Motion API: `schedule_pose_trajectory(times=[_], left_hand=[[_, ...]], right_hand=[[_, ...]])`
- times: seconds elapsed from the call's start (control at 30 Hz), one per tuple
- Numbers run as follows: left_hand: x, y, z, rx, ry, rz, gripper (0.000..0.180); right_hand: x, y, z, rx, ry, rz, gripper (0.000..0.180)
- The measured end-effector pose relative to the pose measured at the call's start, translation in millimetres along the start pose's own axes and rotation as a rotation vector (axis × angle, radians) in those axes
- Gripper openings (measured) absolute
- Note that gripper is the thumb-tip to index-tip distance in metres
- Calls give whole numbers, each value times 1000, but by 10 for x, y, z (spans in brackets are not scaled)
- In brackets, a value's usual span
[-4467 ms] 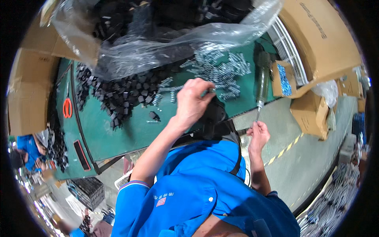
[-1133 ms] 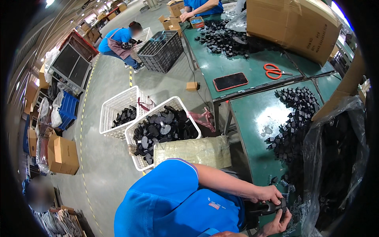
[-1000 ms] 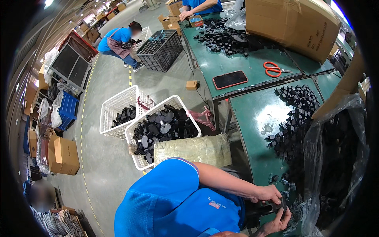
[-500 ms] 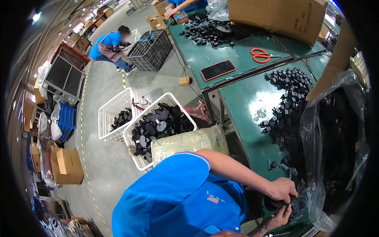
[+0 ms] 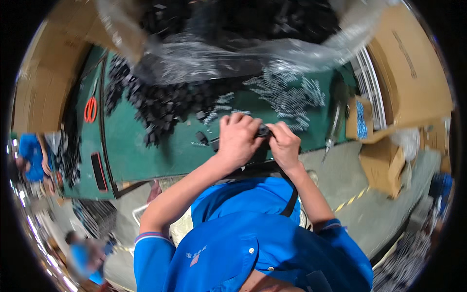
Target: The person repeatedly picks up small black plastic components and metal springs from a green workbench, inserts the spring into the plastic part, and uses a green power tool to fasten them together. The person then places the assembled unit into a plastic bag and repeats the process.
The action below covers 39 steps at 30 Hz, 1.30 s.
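Both my hands meet over the near edge of the green table (image 5: 131, 158), closed on a small black plastic part (image 5: 263, 130). My left hand (image 5: 238, 138) grips it from the left with bent fingers. My right hand (image 5: 284, 145) pinches it from the right. The fingers hide most of the part. Just beyond them lies a pile of small metal springs (image 5: 292, 97). To the left spreads a heap of small black plastic blocks (image 5: 163, 109), with a few loose blocks near my left hand.
A clear plastic bag (image 5: 194, 58) of black parts lies across the far side. Orange-handled scissors (image 5: 91, 109) and a phone (image 5: 99, 172) are at the left. A pointed tool (image 5: 333, 124) hangs at the right edge, near a cardboard box (image 5: 413, 63). Two people work at the left.
The view has swung from the floor and baskets on the left round to face the table. My hands stay together at the table edge, still on the black part.
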<state>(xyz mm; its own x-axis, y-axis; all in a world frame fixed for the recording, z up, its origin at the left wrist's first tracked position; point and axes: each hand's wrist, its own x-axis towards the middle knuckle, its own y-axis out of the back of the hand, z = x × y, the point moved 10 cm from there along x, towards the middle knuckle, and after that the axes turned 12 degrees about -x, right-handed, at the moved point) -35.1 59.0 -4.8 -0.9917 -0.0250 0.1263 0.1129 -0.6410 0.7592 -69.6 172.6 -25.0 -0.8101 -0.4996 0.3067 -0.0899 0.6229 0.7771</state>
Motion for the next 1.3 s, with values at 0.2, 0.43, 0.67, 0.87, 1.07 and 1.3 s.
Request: schedule_pose_trajectory(times=[0.2, 0.43, 0.67, 0.87, 1.07, 1.3], left_hand=[[138, -202, 51, 77, 65, -329, 43], [106, -239, 289, 261, -90, -232, 46], [140, -330, 264, 307, -66, -289, 41], [153, -303, 175, 171, -79, -240, 41], [189, -400, 140, 224, -45, -312, 37], [170, -416, 179, 259, -86, -302, 39]], right_hand=[[-46, 70, 10, -120, 60, 11, 23], [-60, 8, 53, -167, 69, -161, 19], [198, 1462, 1096, -568, -485, -30, 62], [200, 1219, 1549, -784, -575, -204, 95], [83, 1342, 1697, -296, -660, 26, 64], [226, 1525, 740, 811, -391, 261, 49]])
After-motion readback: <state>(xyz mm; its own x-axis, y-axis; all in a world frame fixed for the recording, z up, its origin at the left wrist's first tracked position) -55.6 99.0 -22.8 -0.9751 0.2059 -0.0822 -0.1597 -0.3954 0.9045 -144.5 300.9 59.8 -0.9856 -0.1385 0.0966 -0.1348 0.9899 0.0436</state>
